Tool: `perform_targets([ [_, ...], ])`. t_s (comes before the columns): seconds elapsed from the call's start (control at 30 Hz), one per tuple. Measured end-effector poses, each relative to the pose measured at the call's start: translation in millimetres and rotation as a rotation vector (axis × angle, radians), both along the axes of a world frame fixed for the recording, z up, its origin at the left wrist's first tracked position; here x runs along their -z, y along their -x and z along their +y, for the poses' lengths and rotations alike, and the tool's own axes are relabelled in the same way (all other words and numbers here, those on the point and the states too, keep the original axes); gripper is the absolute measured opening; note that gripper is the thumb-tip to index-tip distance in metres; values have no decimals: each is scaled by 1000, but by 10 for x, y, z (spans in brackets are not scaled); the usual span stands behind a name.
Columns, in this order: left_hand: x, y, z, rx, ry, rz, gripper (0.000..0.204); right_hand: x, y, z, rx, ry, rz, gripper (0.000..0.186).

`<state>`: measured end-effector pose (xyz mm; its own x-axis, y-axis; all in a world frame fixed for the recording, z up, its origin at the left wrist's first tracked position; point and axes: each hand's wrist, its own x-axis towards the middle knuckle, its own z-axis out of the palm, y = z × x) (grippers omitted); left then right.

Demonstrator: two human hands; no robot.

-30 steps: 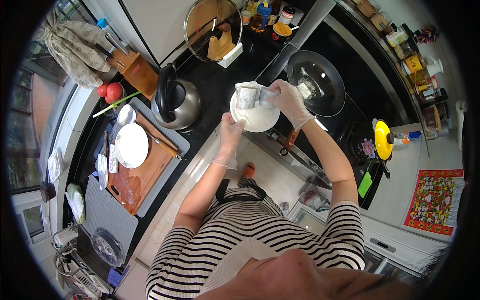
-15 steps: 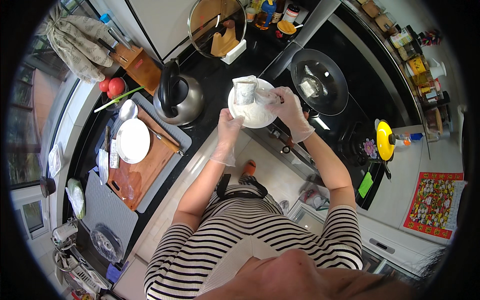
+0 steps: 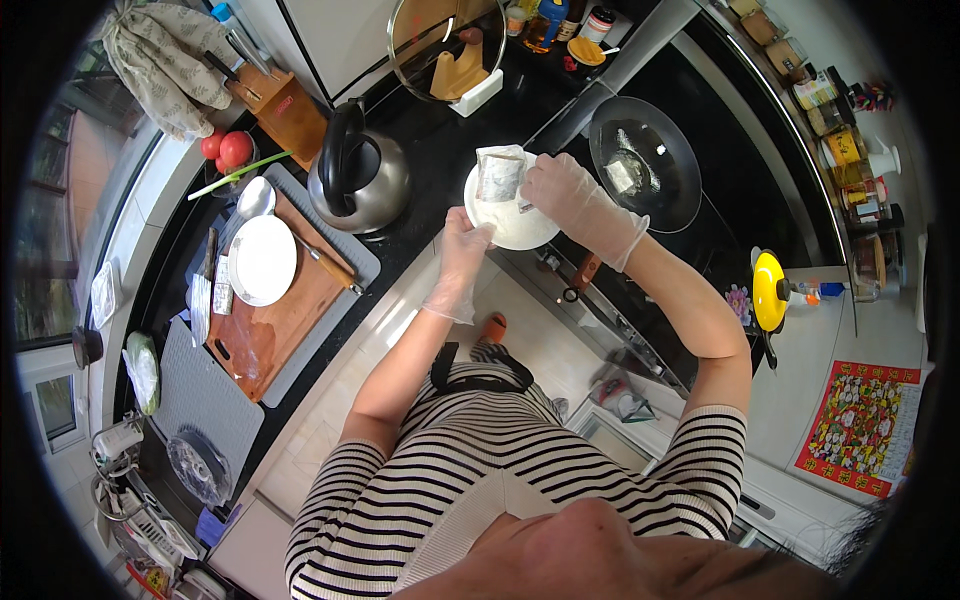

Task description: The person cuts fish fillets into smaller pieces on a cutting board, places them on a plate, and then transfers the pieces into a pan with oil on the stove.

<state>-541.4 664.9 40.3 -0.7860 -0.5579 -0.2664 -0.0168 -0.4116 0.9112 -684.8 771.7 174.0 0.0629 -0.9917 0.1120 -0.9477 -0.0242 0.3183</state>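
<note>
A gloved left hand of mine [image 3: 466, 245] grips the near-left rim of a white plate [image 3: 515, 235] that has white powder on it. A silvery, powder-dusted piece of fish [image 3: 500, 178] lies on the plate's far left part. Above the plate's right side, my gloved right hand [image 3: 568, 190] has its fingers closed on another piece of fish [image 3: 525, 204], of which only a small edge shows. To the right, a black wok [image 3: 665, 145] on the cooktop holds one piece of fish [image 3: 623, 176] in glossy oil.
A steel kettle [image 3: 385, 185] stands left of the plate. Farther left, a wooden cutting board [image 3: 290, 325] carries a white dish [image 3: 262, 262]. The knife block [image 3: 285, 120], tomatoes [image 3: 236, 150] and a glass lid [image 3: 410, 70] sit behind. A yellow lid [image 3: 768, 290] is at right.
My right hand has turned and moved over the plate, its fingers now pointing down and covering most of the fish piece. My left hand still holds the plate, which sits slightly farther right.
</note>
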Motion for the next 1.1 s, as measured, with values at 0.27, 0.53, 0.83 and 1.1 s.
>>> perform_targets([
  [0.27, -36, 20, 15, -66, 0, 17, 26, 183, 43, -4, -63, -145, 83, 3],
  [0.53, 18, 41, 27, -85, 48, -44, 26, 235, -19, 73, -34, 58, -45, 2],
  [0.83, 126, 149, 114, -30, 70, -25, 26, 160, 264, 524, 455, 446, -654, 28],
  [1.1, 157, 245, 258, -24, 39, -35, 25, 636, 1581, 1488, 1442, 359, -846, 48],
])
